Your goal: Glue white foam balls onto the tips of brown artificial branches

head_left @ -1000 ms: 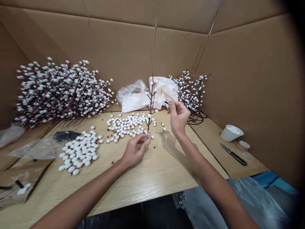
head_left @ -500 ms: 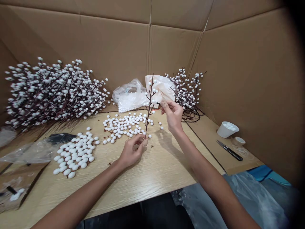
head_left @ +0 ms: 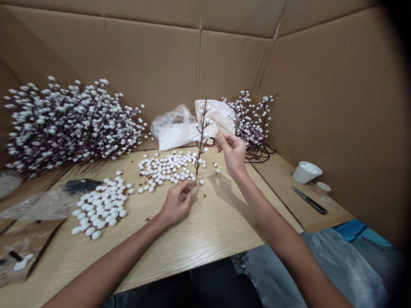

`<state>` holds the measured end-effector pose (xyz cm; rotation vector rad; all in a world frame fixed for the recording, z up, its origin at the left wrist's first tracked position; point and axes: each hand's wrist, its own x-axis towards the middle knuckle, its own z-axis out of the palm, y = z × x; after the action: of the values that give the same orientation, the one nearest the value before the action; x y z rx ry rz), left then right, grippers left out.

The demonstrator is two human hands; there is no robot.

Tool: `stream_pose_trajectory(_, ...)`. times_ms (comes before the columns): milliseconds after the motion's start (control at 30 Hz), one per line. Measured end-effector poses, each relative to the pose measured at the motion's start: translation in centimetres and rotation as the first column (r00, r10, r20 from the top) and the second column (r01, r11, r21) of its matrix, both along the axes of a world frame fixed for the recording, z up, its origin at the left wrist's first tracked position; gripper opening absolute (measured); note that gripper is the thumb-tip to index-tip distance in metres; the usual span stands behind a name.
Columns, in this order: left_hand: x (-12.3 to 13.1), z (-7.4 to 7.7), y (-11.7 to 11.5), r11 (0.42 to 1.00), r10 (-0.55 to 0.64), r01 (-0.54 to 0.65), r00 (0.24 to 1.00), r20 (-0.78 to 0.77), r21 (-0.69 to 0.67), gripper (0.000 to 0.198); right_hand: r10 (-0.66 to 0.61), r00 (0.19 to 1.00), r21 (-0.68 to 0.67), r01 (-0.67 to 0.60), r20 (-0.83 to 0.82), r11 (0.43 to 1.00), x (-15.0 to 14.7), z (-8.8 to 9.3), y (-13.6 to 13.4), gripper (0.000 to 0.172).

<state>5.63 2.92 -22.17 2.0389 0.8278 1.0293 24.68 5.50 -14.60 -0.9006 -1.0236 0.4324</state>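
Note:
My left hand [head_left: 179, 201] is closed in a pinch around the bottom of a thin brown artificial berry branch [head_left: 200, 147]. The branch stands upright, with bare side twigs and some white berries on its upper part. To its right, my right hand [head_left: 233, 153] is closed on a small thin dark piece [head_left: 212, 138] whose tip points left at the branch. Most of that piece is hidden by the fingers, and I cannot tell if it touches a twig. White berry heads [head_left: 167, 168] with brown bases lie spread behind the left hand. Larger white heads [head_left: 102, 205] lie to the left.
A big pile of berry branches [head_left: 70, 124] fills the back left; a smaller bunch [head_left: 250, 119] leans at the back right. Between them sits a plastic bag of white balls [head_left: 176, 130]. A white cup [head_left: 307, 172], a tape roll [head_left: 321, 187] and a black-handled knife [head_left: 310, 200] are on the right.
The view has shifted very slightly. Both hands, the branch and the dark piece keep nearly the same positions.

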Motion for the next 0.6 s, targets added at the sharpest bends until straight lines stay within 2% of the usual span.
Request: stream_pose_trajectory(600, -0.03, 0.06, 0.01, 1.0, 0.006, -0.006, 1.0, -0.011, 0.02, 0.015, -0.012, 0.999, -0.009, 0.013, 0.031, 1.0, -0.21, 0.62, -0.58, 0.022)
